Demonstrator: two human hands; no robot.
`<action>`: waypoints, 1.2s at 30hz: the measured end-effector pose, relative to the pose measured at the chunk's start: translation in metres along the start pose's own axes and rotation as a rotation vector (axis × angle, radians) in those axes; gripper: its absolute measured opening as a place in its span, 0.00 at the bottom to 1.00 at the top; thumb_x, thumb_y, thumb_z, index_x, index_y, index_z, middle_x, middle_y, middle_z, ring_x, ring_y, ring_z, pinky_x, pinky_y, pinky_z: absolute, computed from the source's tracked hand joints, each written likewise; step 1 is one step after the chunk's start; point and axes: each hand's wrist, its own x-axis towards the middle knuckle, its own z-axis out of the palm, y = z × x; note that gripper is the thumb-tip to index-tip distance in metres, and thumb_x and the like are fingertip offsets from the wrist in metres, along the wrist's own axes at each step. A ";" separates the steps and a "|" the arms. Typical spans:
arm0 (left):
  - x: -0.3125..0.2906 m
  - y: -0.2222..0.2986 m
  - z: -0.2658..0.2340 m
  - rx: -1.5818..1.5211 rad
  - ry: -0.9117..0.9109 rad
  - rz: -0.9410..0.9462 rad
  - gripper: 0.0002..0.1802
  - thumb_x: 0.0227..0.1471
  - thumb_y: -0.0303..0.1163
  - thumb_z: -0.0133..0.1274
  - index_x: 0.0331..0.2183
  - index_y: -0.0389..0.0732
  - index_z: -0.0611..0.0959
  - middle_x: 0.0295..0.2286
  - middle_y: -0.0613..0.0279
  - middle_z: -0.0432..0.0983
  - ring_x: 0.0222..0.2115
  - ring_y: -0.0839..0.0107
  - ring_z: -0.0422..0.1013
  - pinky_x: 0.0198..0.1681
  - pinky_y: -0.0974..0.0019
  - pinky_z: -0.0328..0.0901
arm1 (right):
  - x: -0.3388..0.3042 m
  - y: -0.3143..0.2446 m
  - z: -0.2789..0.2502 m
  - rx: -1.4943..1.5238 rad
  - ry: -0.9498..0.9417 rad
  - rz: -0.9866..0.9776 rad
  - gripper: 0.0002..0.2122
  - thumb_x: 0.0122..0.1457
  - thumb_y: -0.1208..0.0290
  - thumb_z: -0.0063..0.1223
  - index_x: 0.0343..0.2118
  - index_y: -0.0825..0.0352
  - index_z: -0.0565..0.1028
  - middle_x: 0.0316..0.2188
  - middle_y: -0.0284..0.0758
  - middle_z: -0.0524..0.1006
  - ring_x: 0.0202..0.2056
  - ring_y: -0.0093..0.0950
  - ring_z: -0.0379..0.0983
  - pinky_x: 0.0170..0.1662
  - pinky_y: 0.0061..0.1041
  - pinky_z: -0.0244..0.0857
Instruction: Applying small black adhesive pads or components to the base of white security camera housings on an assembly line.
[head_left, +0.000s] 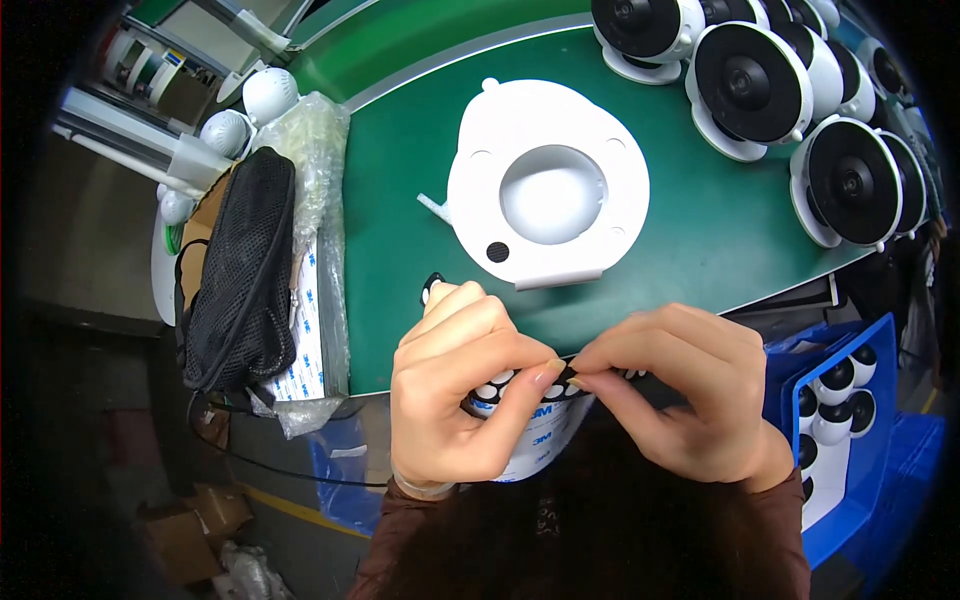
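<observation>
Both hands meet over the table's near edge, above a curled sheet of adhesive pads (535, 462) with white backing and blue print. Black and white round spots show along its upper edge. My left hand (460, 385) is closed, thumb and forefinger pinching at that edge. My right hand (685, 385) pinches beside it, its fingertips on a small black piece (568, 372); whether that piece is still stuck to the sheet I cannot tell. Beyond the hands lies a white plastic fixture (475, 160) with a large round opening and a black round pad (498, 252) on its face.
Several white camera-like devices with black fronts (752, 85) crowd the table's far right. A blue bin (878, 420) at right holds white and black balls. A black mesh bag (240, 270) and bubble wrap (315, 150) lie along the left. Cardboard boxes (190, 530) sit on the floor.
</observation>
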 end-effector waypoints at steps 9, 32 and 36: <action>0.000 -0.001 0.007 0.014 0.057 -0.083 0.05 0.25 0.24 0.52 0.14 0.33 0.75 0.12 0.63 0.60 0.16 0.72 0.52 0.23 0.69 0.45 | -0.002 0.003 0.008 -0.047 0.044 -0.034 0.09 0.37 0.84 0.58 0.23 0.67 0.74 0.21 0.34 0.75 0.20 0.29 0.70 0.24 0.21 0.62; -0.007 -0.012 0.008 -0.015 0.205 -0.203 0.04 0.34 0.21 0.55 0.21 0.35 0.80 0.35 0.53 0.68 0.20 0.77 0.56 0.24 0.76 0.52 | 0.017 0.016 -0.003 0.061 0.329 0.240 0.01 0.48 0.82 0.50 0.25 0.72 0.72 0.35 0.41 0.74 0.35 0.24 0.71 0.40 0.20 0.64; -0.005 -0.015 0.008 -0.038 0.178 -0.218 0.04 0.34 0.22 0.55 0.21 0.37 0.80 0.36 0.55 0.68 0.20 0.76 0.57 0.29 0.73 0.53 | 0.021 0.013 -0.001 0.156 0.279 0.313 0.03 0.48 0.81 0.52 0.26 0.73 0.72 0.29 0.37 0.76 0.30 0.20 0.71 0.38 0.17 0.64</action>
